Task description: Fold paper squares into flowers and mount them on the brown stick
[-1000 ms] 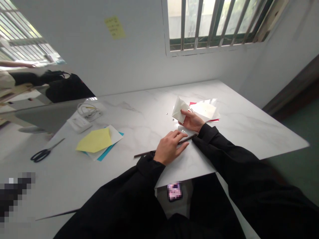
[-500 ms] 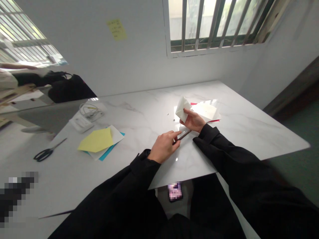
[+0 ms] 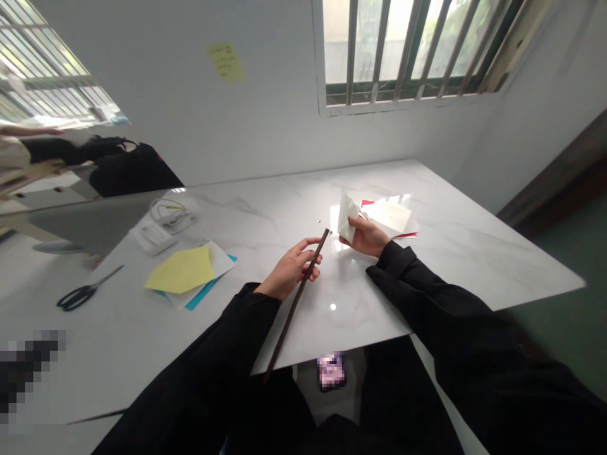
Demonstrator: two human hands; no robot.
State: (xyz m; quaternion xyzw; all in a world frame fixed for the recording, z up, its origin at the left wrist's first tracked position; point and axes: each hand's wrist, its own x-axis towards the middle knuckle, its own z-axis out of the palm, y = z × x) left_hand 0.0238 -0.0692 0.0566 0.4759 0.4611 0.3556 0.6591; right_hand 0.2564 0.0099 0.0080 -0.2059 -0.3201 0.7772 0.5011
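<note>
Your left hand [image 3: 289, 270] is curled loosely, its thumb and fingers pinching a thin dark-brown rod [image 3: 298, 304]. The rod's upper tip pokes out just past the fingers, and its lower end slants down over the near edge of the white veined marble counter [image 3: 455, 256]. Your right hand [image 3: 365, 237] pinches a folded white paper piece [image 3: 347, 218] between thumb and fingers, with the paper standing up from the hand. Just beyond that hand lie a cream paper sheet [image 3: 393, 216] and a red paper sheet [image 3: 366, 203]. Left of your left hand sits a pale-yellow pointed paper sheet [image 3: 180, 270] on white and teal sheets, with black-handled steel scissors [image 3: 78, 298] farther left.

With so light a hold, the rod could slip and roll off the edge. Swinging its long end could also sweep away the small round silvery stud [image 3: 318, 222] between your hands. If your right-hand pinch slackens, the fold could spring open.
</note>
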